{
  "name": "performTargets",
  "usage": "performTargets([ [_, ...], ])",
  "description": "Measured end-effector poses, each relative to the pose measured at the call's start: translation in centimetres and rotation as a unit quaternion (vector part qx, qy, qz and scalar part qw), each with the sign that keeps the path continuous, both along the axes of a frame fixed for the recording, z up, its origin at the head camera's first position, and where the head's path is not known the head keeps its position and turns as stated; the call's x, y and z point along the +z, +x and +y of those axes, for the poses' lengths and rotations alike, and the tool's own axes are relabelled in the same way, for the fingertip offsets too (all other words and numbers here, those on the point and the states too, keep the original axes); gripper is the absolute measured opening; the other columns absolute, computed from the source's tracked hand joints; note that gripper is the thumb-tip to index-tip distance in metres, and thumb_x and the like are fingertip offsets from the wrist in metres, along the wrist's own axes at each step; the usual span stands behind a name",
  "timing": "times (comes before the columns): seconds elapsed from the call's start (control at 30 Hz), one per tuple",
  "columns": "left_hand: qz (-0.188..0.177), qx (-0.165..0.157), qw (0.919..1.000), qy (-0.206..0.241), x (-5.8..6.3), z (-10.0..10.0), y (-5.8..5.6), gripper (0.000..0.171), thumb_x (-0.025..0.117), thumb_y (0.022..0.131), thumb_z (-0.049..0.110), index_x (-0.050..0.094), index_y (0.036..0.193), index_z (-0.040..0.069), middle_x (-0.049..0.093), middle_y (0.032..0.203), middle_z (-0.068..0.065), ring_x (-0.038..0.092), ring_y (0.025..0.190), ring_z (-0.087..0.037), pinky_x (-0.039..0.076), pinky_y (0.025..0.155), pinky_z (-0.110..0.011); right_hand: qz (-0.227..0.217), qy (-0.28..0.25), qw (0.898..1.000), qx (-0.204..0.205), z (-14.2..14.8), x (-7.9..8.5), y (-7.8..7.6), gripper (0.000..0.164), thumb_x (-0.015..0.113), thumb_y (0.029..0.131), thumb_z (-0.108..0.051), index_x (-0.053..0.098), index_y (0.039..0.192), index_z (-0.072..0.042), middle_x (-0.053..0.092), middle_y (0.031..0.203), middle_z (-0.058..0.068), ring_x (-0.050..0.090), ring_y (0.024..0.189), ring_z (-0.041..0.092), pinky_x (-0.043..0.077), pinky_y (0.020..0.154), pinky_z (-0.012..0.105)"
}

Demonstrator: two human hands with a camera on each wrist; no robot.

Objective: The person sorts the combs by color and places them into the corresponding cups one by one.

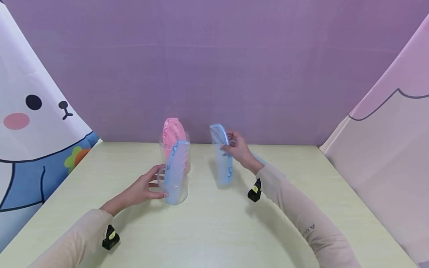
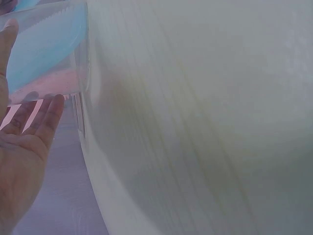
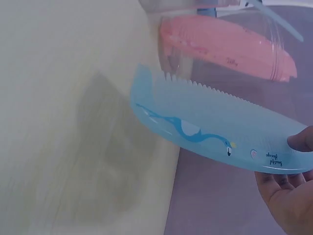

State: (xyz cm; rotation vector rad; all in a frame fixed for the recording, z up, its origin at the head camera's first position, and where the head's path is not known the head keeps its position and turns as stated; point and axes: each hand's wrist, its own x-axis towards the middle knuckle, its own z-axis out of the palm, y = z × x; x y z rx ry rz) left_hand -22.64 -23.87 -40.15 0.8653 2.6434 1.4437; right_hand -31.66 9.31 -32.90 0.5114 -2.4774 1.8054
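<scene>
My right hand (image 1: 239, 149) pinches a blue comb (image 3: 195, 125) by its spine. The comb stands upright over the table, teeth to the left, with a bird print and small lettering on its side. My left hand (image 1: 142, 190) holds a clear plastic cup (image 1: 181, 193) from its left side, thumb in front and fingers behind. Another blue comb (image 1: 177, 163) leans inside that cup, its top sticking out above the rim. Just behind, a second clear cup (image 1: 188, 138) contains a pink comb (image 1: 173, 130).
A light blue piece (image 1: 259, 159) lies on the table behind my right wrist, mostly hidden by the sleeve. The pale table (image 1: 214, 230) ends at a purple backdrop (image 1: 234, 67). Printed cloths hang at the left (image 1: 43, 111) and right (image 1: 385, 149).
</scene>
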Motion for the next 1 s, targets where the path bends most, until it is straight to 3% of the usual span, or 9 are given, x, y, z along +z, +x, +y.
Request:
performTargets([
  [0.33, -0.001, 0.0, 1.0, 0.0, 0.0, 0.0, 0.0, 0.081, 0.079, 0.07, 0.02, 0.031, 0.135, 0.01, 0.046, 0.128, -0.018, 0.051, 0.112, -0.04, 0.054, 0.083, -0.04, 0.039, -0.07, 0.997, 0.017, -1.7, 1.9, 1.7, 0.045, 0.054, 0.084, 0.008, 0.038, 0.125, 0.0, 0.048, 0.115, 0.018, 0.054, 0.111, 0.036, 0.049, 0.093, 0.045],
  [0.67, -0.001, 0.0, 1.0, -0.003, -0.1, -0.1, -0.1, 0.081, 0.079, 0.07, 0.021, 0.031, 0.135, 0.011, 0.045, 0.129, -0.017, 0.051, 0.112, -0.039, 0.054, 0.084, -0.039, 0.077, -0.127, 0.989, 0.027, -2.9, 3.5, 2.5, 0.045, 0.055, 0.082, 0.01, 0.038, 0.122, 0.001, 0.049, 0.106, 0.012, 0.057, 0.105, 0.033, 0.051, 0.089, 0.041],
  [1.0, 0.002, -0.004, 1.0, 0.0, 0.0, -0.1, -0.1, 0.081, 0.079, 0.071, 0.021, 0.031, 0.135, 0.009, 0.046, 0.128, -0.018, 0.051, 0.112, -0.04, 0.054, 0.083, -0.039, 0.108, -0.178, 0.978, 0.017, -4.7, 5.2, 3.5, 0.042, 0.057, 0.081, 0.012, 0.038, 0.119, 0.004, 0.05, 0.11, 0.017, 0.056, 0.101, 0.029, 0.05, 0.09, 0.038],
])
